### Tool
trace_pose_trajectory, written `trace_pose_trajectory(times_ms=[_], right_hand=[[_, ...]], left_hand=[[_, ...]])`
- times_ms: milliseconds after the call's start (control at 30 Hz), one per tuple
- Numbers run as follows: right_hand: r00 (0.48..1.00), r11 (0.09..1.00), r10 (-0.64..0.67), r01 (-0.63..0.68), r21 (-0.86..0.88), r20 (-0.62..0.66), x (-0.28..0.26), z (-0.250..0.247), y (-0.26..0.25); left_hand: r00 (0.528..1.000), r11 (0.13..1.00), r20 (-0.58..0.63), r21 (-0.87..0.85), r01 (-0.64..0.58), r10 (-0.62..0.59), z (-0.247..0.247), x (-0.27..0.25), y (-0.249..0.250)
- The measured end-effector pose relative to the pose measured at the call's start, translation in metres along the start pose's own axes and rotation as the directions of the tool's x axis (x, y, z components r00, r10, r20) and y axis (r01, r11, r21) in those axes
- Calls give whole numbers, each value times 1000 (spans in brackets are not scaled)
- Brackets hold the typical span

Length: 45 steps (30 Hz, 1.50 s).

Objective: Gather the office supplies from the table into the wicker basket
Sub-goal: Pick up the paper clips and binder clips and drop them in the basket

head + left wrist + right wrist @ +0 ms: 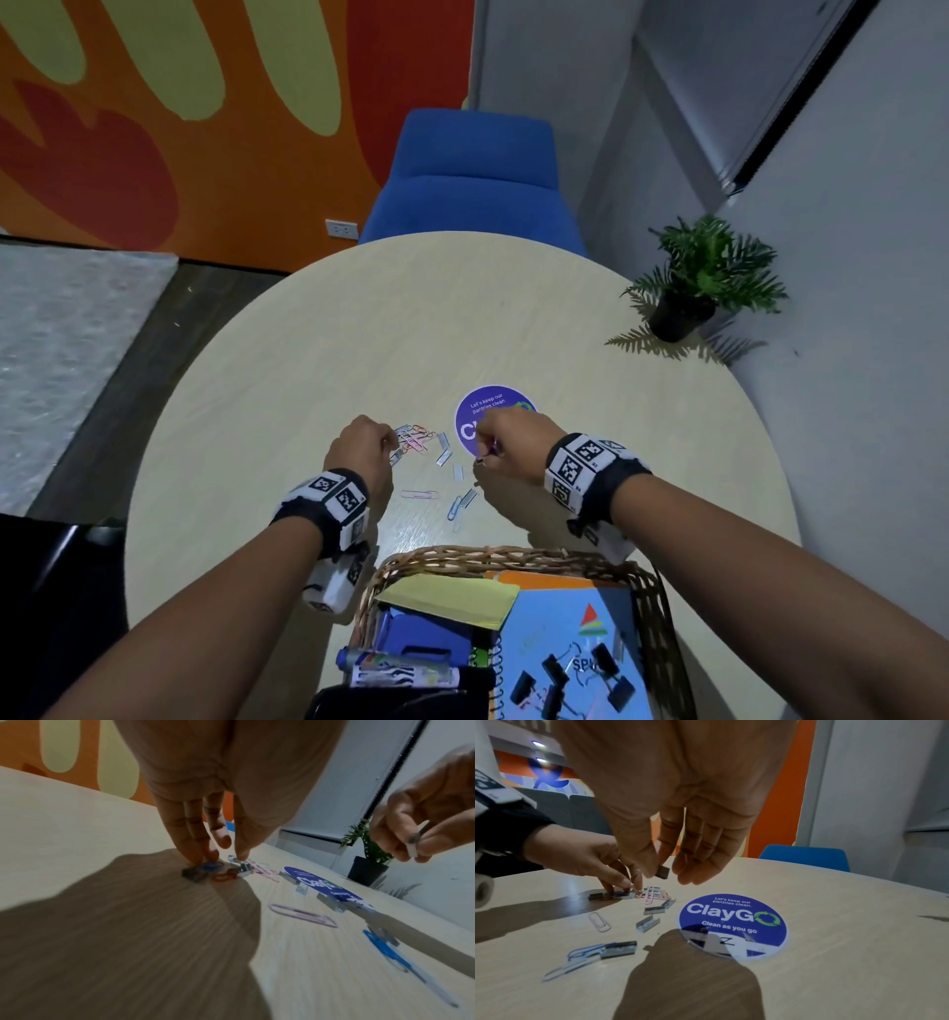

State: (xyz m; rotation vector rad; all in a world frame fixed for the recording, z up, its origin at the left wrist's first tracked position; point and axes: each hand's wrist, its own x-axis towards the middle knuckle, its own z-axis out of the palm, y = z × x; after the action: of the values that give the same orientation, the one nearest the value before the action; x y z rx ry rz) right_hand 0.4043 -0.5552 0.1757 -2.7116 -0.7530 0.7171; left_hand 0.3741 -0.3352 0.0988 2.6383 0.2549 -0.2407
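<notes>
Right hand (670, 805) above the table (308, 370), thumb and index pinching a staple strip (662, 872), other fingers loosely extended; left hand (221, 787) fingertips (195, 854) down on the paper clip pile (652, 894), pinching at clips and staple strips, grip unclear; loose pink paper clip (599, 922) and blue paper clip (585, 952) lie nearer the wicker basket (513, 557), which sits behind both wrists, already holding notebook and binder clips (554, 678).

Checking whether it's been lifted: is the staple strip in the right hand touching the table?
Apart. The right wrist view shows the staple strip pinched in the right hand, above the table.
</notes>
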Motion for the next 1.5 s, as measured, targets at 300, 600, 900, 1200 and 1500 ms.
trace_pose_trajectory(times_ms=[300, 600, 900, 1200, 1500], right_hand=[[1000, 1000, 2, -2, 27, -23, -21, 6, 4], [990, 987, -90, 104, 122, -113, -86, -15, 11], [990, 975, -111, 91, 205, 90, -146, -1, 28], [998, 974, -52, 59, 221, -33, -96, -11, 24], [993, 996, -61, 68, -60, 101, -42, -2, 2]], left_hand=[[999, 998, -31, 58, 17, -15, 11, -2, 10], [996, 951, -85, -306, -36, 10, -55, -50, 15], [896, 884, 174, -319, -342, 409, -87, -148, 75], [674, 756, 345, -239, -610, 653, -57, -198, 120], [878, 897, 204, -194, -398, 434, -88, -156, 55]])
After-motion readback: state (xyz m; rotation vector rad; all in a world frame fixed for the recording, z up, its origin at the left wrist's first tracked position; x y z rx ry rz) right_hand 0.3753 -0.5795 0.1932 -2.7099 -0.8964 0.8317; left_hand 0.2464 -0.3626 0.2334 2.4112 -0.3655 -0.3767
